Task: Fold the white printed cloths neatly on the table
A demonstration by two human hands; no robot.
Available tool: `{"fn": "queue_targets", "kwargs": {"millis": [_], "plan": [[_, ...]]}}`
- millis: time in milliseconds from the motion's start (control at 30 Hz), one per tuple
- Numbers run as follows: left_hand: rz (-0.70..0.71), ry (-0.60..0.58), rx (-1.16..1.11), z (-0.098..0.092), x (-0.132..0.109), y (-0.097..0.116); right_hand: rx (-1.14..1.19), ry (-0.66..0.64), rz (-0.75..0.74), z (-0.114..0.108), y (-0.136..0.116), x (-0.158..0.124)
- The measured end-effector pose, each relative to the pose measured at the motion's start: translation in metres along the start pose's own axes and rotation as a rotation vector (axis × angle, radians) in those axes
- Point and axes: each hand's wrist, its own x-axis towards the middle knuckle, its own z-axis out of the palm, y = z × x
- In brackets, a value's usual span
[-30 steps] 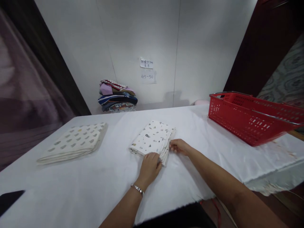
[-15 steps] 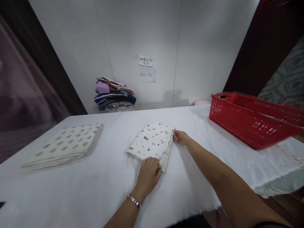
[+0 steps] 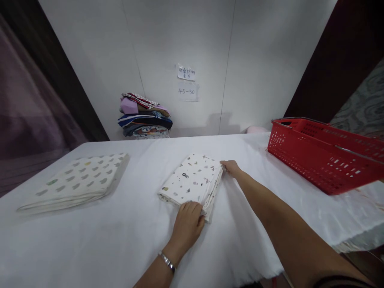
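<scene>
A folded white cloth [image 3: 189,180] with small printed plants and figures lies in front of me on a white-covered table [image 3: 126,240]. My left hand [image 3: 189,220] grips its near right corner, thumb at the edge and fingers over the top. At the far right corner, my right hand [image 3: 231,167] pinches the layered edge between thumb and fingers. The layers show along the cloth's right side, between the two hands. To the left lies another folded white cloth [image 3: 81,176] with grey cloud-like spots, touched by neither hand.
On the right stands a red plastic basket [image 3: 318,160] with metal handles. A stack of folded fabrics [image 3: 145,116] sits against the wall behind the table. Handwritten paper signs [image 3: 188,92] hang on the wall. A purple curtain [image 3: 33,100] hangs at left.
Both hands keep hold of the printed cloth's right edge. My right hand has shifted slightly up and right at the far corner. The view has moved a little.
</scene>
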Motion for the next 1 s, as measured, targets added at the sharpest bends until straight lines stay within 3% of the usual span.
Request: {"fn": "queue_targets", "kwargs": {"millis": [200, 367, 467, 533, 600, 700, 800, 933, 1000], "plan": [[0.015, -0.005, 0.023, 0.002, 0.000, 0.002, -0.236, 0.097, -0.109, -0.001, 0.009, -0.002], [0.018, -0.005, 0.036, 0.001, -0.005, 0.006, -0.441, 0.141, -0.241, -0.006, 0.001, -0.016], [0.020, -0.012, 0.032, 0.001, -0.006, 0.007, -0.571, 0.129, -0.547, 0.006, -0.007, -0.037], [0.022, -0.006, 0.033, 0.002, -0.006, 0.006, -0.621, 0.049, -0.817, 0.023, -0.010, -0.059], [0.029, 0.001, 0.035, 0.003, -0.007, 0.006, -0.627, -0.049, -0.941, 0.044, -0.008, -0.083], [0.034, 0.008, 0.037, 0.005, -0.007, 0.006, -0.729, -0.139, -0.864, 0.073, 0.004, -0.112], [0.033, 0.016, 0.035, 0.005, -0.010, 0.008, -0.938, -0.183, -0.797, 0.090, 0.020, -0.123], [0.044, 0.039, -0.088, 0.001, -0.014, 0.008, -1.064, -0.172, -0.826, 0.094, 0.032, -0.123], [0.013, 0.104, -0.185, -0.004, -0.015, 0.000, -1.071, -0.172, -0.832, 0.092, 0.032, -0.123]]}}
